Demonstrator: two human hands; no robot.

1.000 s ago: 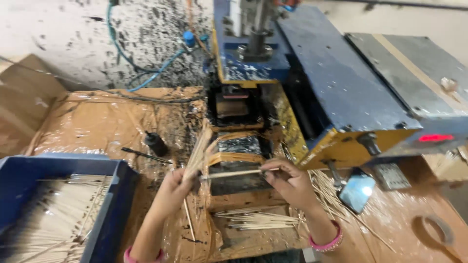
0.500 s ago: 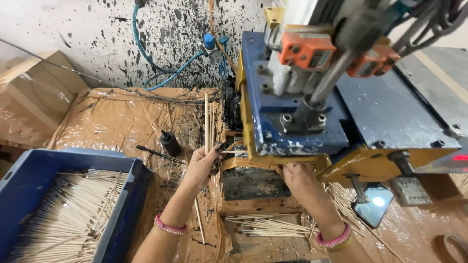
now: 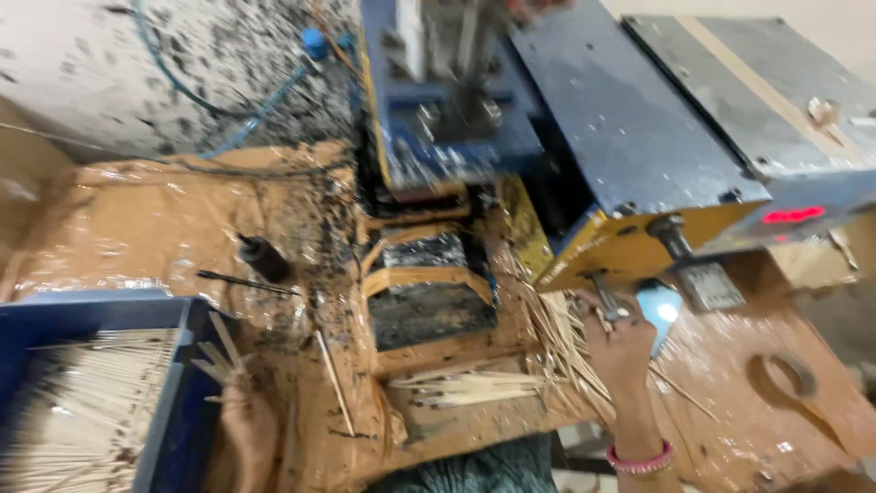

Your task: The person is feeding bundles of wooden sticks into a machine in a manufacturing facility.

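Two hands flank the machine [image 3: 547,164]: left hand [image 3: 245,422] grips sticks [image 3: 219,358] beside the blue tray [image 3: 173,402]; right hand [image 3: 619,342] clutches a stick bundle [image 3: 557,338].

- You have a blue and yellow machine [image 3: 584,137] ahead, its red display [image 3: 792,215] lit
- A blue hose [image 3: 239,128] crosses the spattered wall [image 3: 82,64]
- A black bottle [image 3: 265,258] stands on the brown table [image 3: 128,228]
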